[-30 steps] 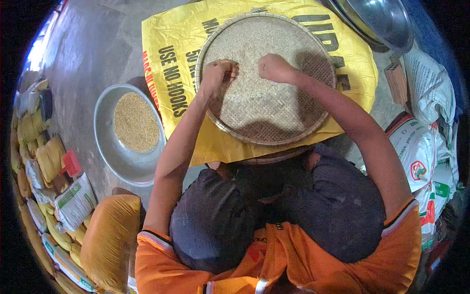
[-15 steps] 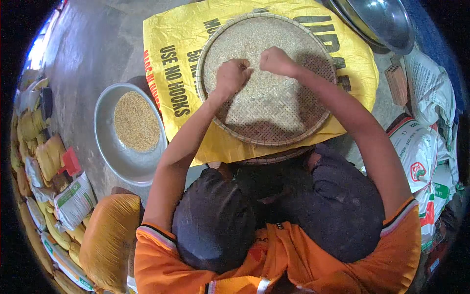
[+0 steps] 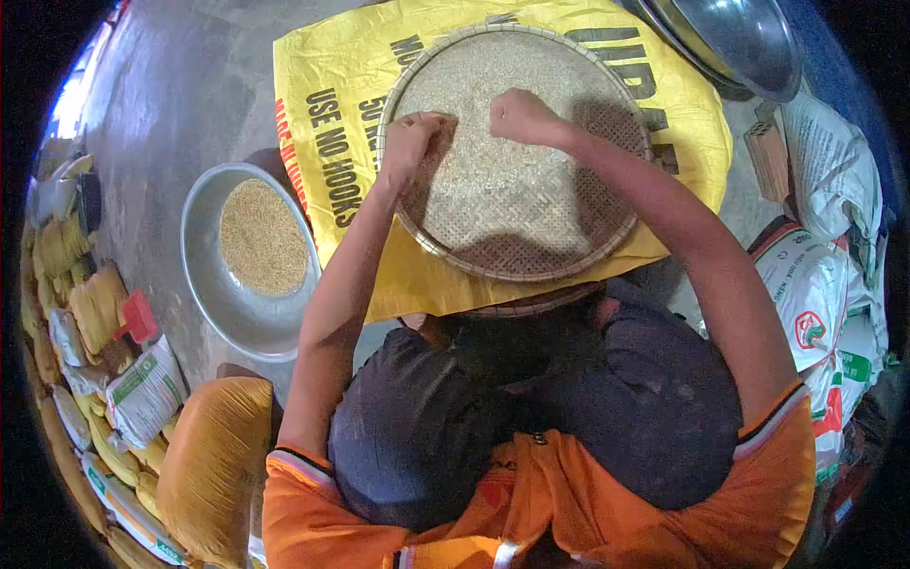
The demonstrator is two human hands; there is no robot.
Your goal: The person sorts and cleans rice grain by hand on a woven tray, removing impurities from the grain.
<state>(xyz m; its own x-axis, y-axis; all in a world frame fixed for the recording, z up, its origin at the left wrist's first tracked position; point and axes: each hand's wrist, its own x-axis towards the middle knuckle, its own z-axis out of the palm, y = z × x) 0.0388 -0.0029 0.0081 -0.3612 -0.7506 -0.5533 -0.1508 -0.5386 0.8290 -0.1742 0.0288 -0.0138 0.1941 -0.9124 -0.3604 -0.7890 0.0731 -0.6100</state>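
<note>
A round woven tray (image 3: 531, 237) with pale grain (image 3: 502, 71) spread over its upper and middle part rests on a yellow printed sack (image 3: 355, 57). Above the tray's left side, my left hand (image 3: 414, 142) is closed, thumb and fingers pressed together; whatever it may hold is too small to make out. Over the middle of the grain is my right hand (image 3: 521, 116), its fingers curled inward, their contents hidden. The two hands are apart.
A metal basin (image 3: 213, 294) with golden grain stands on the floor at left. Large metal bowls (image 3: 749, 47) lie at the upper right, near bricks (image 3: 766, 161) and white sacks (image 3: 806, 294). An orange-yellow sack (image 3: 213, 465) and stacked bags are at the lower left.
My left hand has moved left, toward the tray's left rim. My right hand has shifted slightly left and stays closed.
</note>
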